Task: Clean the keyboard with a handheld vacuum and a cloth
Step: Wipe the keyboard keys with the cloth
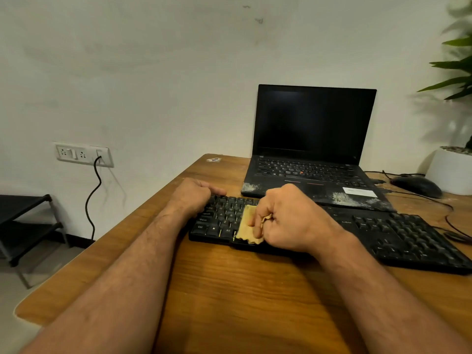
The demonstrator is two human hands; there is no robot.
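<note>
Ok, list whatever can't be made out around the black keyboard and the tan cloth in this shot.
Head view only:
- Middle keys of the black keyboard: covered by the right hand and the tan cloth.
- Far-left keyboard edge: hidden under the left hand.
- Handheld vacuum: nowhere in view.
- Green potted plant: blurred and cut off by the right edge.
- White label on the black laptop: too small to read.

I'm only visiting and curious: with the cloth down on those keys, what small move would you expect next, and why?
Probably a short wipe rightward. The right hand presses the tan cloth on the keyboard near its left end, the left hand grips that end, and most keys lie to the right.
</note>
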